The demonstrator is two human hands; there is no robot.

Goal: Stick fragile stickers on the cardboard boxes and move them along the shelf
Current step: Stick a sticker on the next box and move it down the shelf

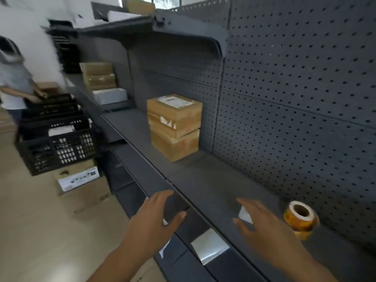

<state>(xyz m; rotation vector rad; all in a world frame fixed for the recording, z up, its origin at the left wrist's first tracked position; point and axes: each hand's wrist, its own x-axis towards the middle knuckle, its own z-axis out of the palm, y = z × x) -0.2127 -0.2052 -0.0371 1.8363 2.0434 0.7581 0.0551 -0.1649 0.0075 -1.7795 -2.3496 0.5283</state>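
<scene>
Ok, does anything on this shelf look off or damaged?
Only minor things: the top box has torn white scraps near its front corner, and it sits slightly offset on the box below.

Stockroom or warehouse: grey metal shelf (203,180) with pegboard back (295,98), stacked cardboard boxes (175,127), black plastic crates (57,147) on the floor, sticker roll (301,218).

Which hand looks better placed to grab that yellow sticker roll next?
Probably the right hand: it is beside the sticker roll on the shelf. The left hand is over the shelf's front edge, farther off. Blur hides whether the right holds a white scrap.
</scene>
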